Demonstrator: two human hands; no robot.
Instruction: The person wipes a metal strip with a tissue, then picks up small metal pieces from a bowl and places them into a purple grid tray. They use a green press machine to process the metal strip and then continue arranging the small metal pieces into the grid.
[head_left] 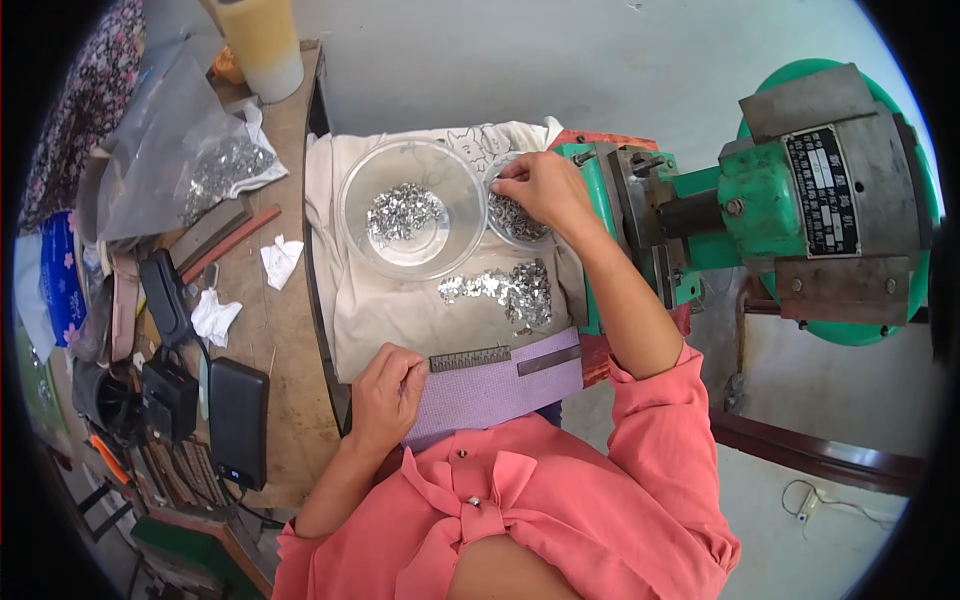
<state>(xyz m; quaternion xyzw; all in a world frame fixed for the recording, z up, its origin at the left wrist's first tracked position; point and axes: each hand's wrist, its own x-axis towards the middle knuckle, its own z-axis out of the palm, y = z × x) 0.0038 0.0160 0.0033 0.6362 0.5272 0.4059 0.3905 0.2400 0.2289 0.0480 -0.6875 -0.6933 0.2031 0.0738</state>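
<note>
With thumb and fingers closed, my left hand [388,392] grips the left end of a dark slotted metal strip [470,358], which lies along the top of a purple woven cloth [470,400]. My right hand [548,190] is over the rim of a small clear tub [516,222] of small metal pieces, its fingers pinched together; what they hold, if anything, is hidden. A larger clear round tub [462,225] stands left of it, with shiny metal bits [404,212] inside. Loose flat silvery pieces [525,295] are spread on the beige cloth [370,310] between the tubs and the strip.
A green press machine [755,205] stands close at my right. A second dark bar [548,361] rests on the purple cloth. On the wooden table [300,400] at left are a black power bank [238,425], crumpled tissues [214,317], and a plastic bag [165,140] near metal pieces.
</note>
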